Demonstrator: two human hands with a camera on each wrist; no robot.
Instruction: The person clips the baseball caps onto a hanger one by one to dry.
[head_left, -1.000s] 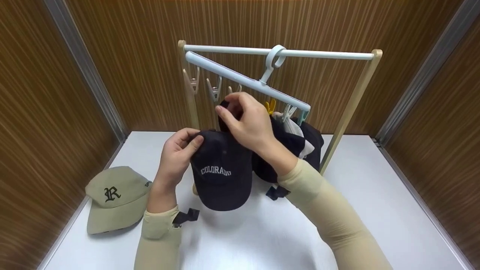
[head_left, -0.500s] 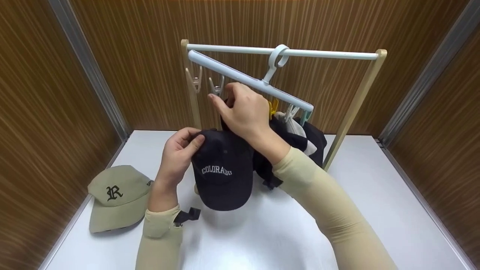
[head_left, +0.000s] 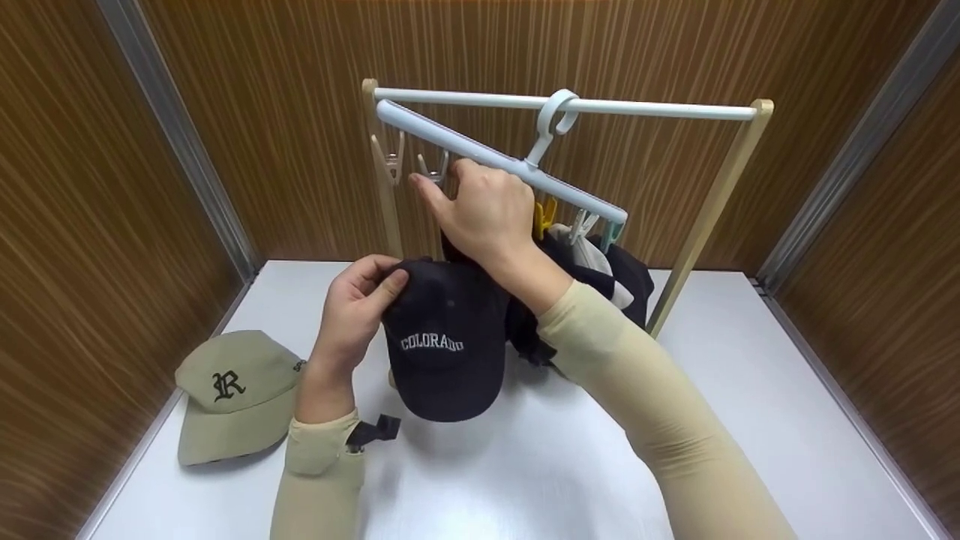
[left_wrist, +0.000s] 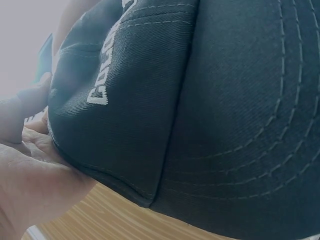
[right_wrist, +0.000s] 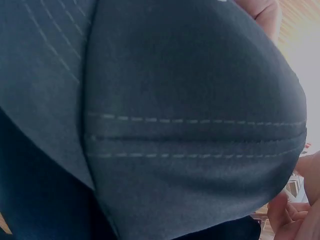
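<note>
In the head view, a navy baseball cap (head_left: 442, 375) with "COLORADO" in white hangs brim-down below a pale blue clip hanger (head_left: 450, 139). My left hand (head_left: 352, 311) pinches the cap's left side between thumb and fingers; the left wrist view shows that hand at the crown's edge. My right hand (head_left: 487, 214) is raised over the cap, just under the hanger bar. Its thumb lies by a grey clip (head_left: 433, 171), apart from the index finger. The other fingers and whatever they touch are hidden. In the right wrist view, the cap (right_wrist: 195, 95) covers most of the picture.
A khaki cap (head_left: 240, 397) lies on the white table (head_left: 780, 420) at left. Dark and white caps (head_left: 630, 277) hang at the hanger's right end from yellow (head_left: 545, 217), white (head_left: 581, 225) and teal clips (head_left: 611, 234). A pink clip (head_left: 391, 161) hangs at left. The rack's white bar (head_left: 660, 109) carries the hanger.
My right hand has risen and shifted left to the hanger bar, covering the clip that showed above it. My left hand and the navy cap have stayed nearly in place.
</note>
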